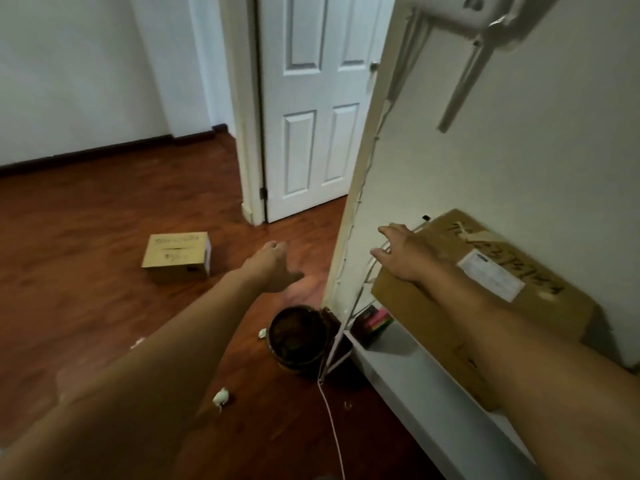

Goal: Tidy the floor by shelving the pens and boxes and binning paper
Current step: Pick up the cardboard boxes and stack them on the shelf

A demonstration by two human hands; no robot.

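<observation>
Right hand (412,252) rests flat, grip released, on the shelved box (491,285); left hand (273,268) hangs loose above the bin (298,337), whose contents are unclear.

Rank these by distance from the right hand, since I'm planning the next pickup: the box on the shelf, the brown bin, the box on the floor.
1. Box on the shelf: under the right hand.
2. Brown bin: below, by the shelf end.
3. Box on the floor: far left, mid-floor.
</observation>
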